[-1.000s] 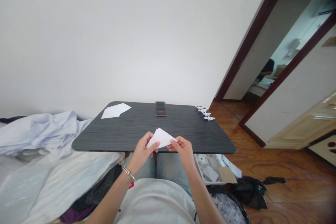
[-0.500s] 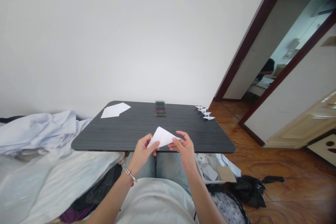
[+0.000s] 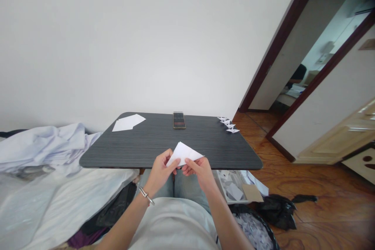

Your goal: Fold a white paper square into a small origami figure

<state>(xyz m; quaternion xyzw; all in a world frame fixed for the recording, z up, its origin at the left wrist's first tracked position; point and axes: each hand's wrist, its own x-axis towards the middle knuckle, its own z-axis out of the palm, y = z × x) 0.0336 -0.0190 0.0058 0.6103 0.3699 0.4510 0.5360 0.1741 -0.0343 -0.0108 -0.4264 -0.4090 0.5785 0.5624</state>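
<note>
In the head view, I have both hands at the near edge of the dark surface, with the folded paper between them. The grip of the left hand is closed on the left part of the paper, thumb on top. The grip of the right hand is also closed on it, the thumb pressing near the lower edge, just beside the other thumb. The paper is tilted, its peak pointing away from me; I cannot tell whether it touches the surface. At the far left corner lie flat white sheets, at the far middle a phone, and along the right edge small folded paper pieces in a row.
</note>
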